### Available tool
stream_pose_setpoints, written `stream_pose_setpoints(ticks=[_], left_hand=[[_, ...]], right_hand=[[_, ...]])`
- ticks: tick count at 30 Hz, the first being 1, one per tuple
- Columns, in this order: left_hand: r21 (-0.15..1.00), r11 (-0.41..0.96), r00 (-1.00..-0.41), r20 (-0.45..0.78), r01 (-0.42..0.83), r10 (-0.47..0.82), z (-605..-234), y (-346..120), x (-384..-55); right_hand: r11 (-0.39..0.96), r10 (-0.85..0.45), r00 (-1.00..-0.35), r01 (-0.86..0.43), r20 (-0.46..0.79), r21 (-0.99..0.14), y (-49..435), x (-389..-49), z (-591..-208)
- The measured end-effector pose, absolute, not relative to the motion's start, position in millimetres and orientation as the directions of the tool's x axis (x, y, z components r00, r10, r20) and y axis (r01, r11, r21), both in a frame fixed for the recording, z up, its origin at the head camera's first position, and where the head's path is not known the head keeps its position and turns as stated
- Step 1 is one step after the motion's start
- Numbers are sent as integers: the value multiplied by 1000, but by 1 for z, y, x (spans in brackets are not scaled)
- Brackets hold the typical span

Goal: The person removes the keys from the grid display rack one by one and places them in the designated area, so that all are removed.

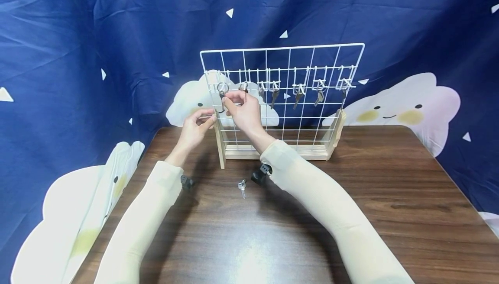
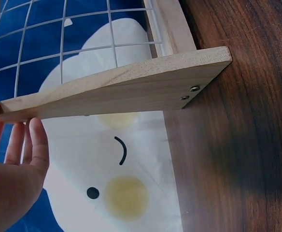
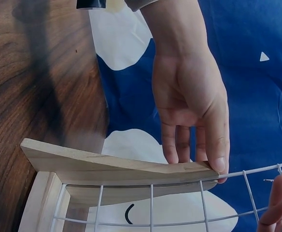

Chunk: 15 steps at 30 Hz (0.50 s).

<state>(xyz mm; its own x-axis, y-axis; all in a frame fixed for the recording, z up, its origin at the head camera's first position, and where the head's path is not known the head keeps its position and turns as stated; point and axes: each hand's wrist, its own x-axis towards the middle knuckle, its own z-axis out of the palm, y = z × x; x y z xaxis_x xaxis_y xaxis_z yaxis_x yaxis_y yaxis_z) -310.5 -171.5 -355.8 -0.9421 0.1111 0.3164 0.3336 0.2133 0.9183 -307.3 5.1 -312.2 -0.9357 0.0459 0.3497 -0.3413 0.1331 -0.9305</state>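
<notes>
A white wire grid rack (image 1: 282, 50) stands in a wooden frame, with keys on rings along its row of hooks. My left hand (image 1: 196, 127) holds the top of the left wooden side support (image 2: 117, 87), thumb on one side and fingers on the other. At the leftmost hook, my right hand (image 1: 245, 113) pinches a dark key (image 1: 222, 95) that hangs below a ring (image 1: 223, 87). Only a few right fingers (image 3: 275, 205) show at the edge of the right wrist view. A silver key (image 1: 242, 187) lies on the table in front of the rack.
More keys, such as one brass-coloured key (image 1: 319, 98), hang farther right on the grid. The rack stands toward the back of the dark wooden table (image 1: 390, 197). Behind it hangs a blue curtain (image 1: 163, 24) with white clouds and triangles.
</notes>
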Motion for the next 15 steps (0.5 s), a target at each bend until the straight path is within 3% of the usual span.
stream_pose_setpoints(ticks=[15], left_hand=[[915,226,-942,318,334,105,-362,-174,-317]], right_hand=[[152,55,-939,-329,340,-932,2,-309,-310]])
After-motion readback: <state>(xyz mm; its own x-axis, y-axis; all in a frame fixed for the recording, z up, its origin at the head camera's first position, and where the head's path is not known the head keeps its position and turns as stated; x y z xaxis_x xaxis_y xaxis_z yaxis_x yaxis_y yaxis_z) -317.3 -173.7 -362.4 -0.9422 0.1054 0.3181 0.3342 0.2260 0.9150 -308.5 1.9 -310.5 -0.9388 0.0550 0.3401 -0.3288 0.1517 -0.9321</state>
